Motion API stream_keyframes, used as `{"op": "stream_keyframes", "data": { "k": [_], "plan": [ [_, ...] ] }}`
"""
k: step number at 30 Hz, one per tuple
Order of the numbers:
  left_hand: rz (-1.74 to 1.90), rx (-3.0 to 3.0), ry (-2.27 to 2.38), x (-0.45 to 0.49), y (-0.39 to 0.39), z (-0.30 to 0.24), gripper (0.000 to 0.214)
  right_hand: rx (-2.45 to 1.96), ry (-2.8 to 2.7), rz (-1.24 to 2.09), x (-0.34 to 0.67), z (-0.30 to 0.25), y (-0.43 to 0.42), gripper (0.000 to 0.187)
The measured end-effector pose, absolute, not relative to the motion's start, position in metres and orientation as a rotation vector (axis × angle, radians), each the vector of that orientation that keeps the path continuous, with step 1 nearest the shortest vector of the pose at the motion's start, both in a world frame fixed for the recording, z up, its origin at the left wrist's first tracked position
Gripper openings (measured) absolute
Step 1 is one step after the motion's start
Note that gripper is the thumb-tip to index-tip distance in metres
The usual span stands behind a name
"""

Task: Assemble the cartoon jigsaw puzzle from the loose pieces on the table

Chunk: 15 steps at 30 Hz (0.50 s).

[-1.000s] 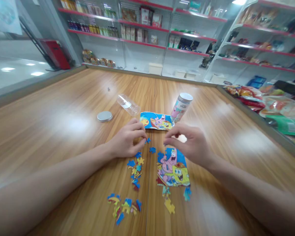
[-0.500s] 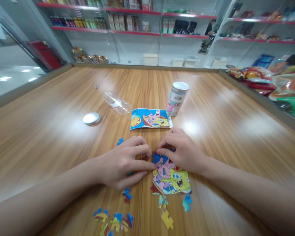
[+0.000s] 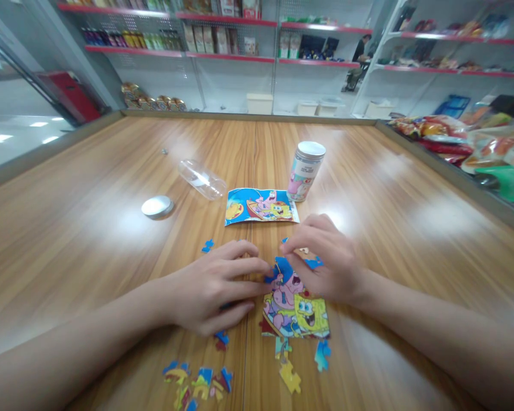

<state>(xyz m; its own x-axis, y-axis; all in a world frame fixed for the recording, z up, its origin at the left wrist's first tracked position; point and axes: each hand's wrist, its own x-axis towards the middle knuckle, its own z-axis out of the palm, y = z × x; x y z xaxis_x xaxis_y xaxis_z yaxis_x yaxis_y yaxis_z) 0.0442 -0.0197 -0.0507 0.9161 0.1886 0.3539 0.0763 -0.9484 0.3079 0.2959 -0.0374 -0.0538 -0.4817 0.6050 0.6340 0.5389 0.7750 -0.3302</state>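
right hand grip pinched on blue piece at the top-left corner of the assembled puzzle, mid-bench. left hand grip released, fingertips flat against that edge. Suggest: brace the block with left, line up tabs, press straight down, no sliding.

Joined puzzle: yellow, pink cartoon figures on blue; loose pieces blue, yellow, red; reference sheet same blue cartoon print; tin pink-white, white lid; table orange-brown woodgrain.
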Motion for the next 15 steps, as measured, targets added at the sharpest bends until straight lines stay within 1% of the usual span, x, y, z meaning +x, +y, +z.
{"op": "stream_keyframes", "data": {
  "k": [2,4,7,12,15],
  "plan": [
    [0.544,2.774,0.191,0.0448,-0.0196,-0.0510,0.030,-0.858,-2.347,0.205,0.2942,-0.0547,-0.0362,0.013],
    [0.533,2.778,0.205,0.0444,-0.0196,-0.0510,0.031,-0.889,-2.356,0.227,0.2935,-0.0552,-0.0346,0.013],
    [0.537,2.796,0.211,0.0432,-0.0195,-0.0516,0.035,-0.917,-2.234,0.159,0.2951,-0.0557,-0.0333,0.013],
    [0.553,2.812,0.191,0.0418,-0.0182,-0.0548,0.037,-0.902,-2.204,0.118,0.2992,-0.0567,-0.0316,0.014],
    [0.565,2.809,0.187,0.0407,-0.0169,-0.0564,0.036,-1.025,-2.152,0.083,0.3025,-0.0567,-0.0274,0.014]
  ]
}}
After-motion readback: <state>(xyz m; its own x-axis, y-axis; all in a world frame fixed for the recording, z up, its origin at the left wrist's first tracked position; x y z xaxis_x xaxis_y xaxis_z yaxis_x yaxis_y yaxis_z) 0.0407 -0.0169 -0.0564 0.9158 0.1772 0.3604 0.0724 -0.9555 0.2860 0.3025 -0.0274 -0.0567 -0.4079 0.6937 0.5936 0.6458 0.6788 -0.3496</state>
